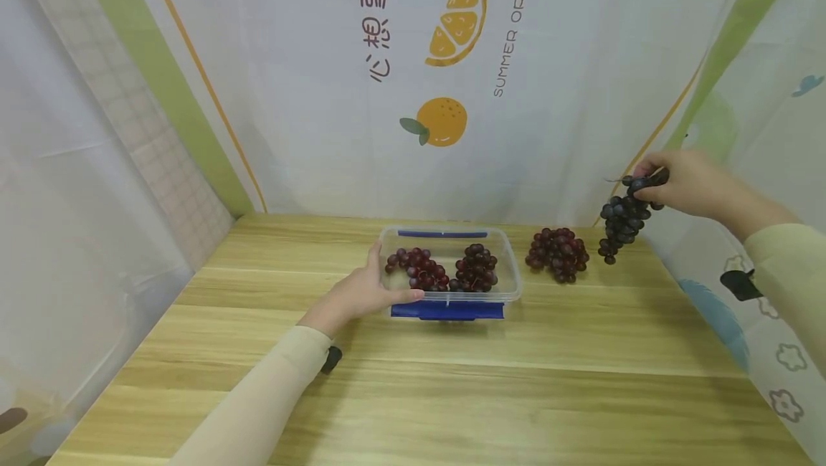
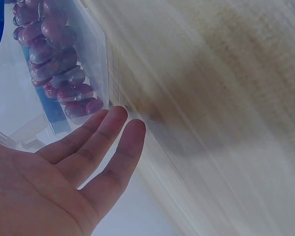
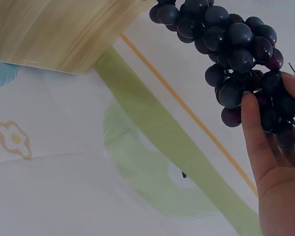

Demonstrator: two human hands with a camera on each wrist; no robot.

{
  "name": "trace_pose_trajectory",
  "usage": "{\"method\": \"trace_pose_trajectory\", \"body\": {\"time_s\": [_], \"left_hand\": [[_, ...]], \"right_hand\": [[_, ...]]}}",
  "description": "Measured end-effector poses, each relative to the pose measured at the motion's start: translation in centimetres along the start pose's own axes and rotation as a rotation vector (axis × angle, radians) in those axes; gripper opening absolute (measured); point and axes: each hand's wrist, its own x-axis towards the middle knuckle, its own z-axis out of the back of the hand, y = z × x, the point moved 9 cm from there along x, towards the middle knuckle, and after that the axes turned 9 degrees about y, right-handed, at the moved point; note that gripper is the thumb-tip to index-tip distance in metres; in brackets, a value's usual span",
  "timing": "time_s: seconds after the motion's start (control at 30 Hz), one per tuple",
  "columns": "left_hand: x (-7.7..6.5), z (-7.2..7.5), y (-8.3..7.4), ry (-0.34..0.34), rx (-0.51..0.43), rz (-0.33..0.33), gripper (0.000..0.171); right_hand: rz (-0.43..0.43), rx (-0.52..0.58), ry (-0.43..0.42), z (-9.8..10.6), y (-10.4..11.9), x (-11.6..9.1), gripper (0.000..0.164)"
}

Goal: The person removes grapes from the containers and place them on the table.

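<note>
A clear plastic container (image 1: 514, 265) with blue latches stands on the table, lidless. Inside lie a red grape bunch (image 1: 426, 271) on its left and a darker grape bunch (image 1: 476, 269) on its right. My left hand (image 1: 361, 292) rests against the container's left end, thumb along the front rim. In the left wrist view its fingers (image 2: 119, 147) look fairly straight beside the clear wall. Raised at the right, my right hand (image 1: 677, 183) pinches a black grape bunch (image 1: 622, 221) near its stem end. The bunch hangs down, also seen in the right wrist view.
Another red grape bunch (image 1: 558, 254) lies on the wooden table (image 1: 452, 394), just right of the container. A printed white curtain (image 1: 310, 129) hangs behind the table's back edge. More cloth (image 1: 774, 294) hangs along the right side.
</note>
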Motion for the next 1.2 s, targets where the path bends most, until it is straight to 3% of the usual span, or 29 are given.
{"method": "trace_pose_trajectory", "body": {"time_s": [0.53, 0.87, 1.2], "left_hand": [[0.1, -0.1, -0.1, -0.006, 0.015, 0.007, 0.143], [0.2, 0.0, 0.3, -0.011, 0.016, 0.008, 0.142], [0.3, -0.1, 0.3, -0.013, 0.005, 0.017, 0.141]], "right_hand": [[-0.009, -0.007, 0.028, -2.5, -0.7, 0.1, 0.025], [-0.022, 0.013, 0.104, -4.1, -1.7, 0.1, 0.028], [-0.005, -0.011, 0.123, -4.9, -2.5, -0.2, 0.024]]}}
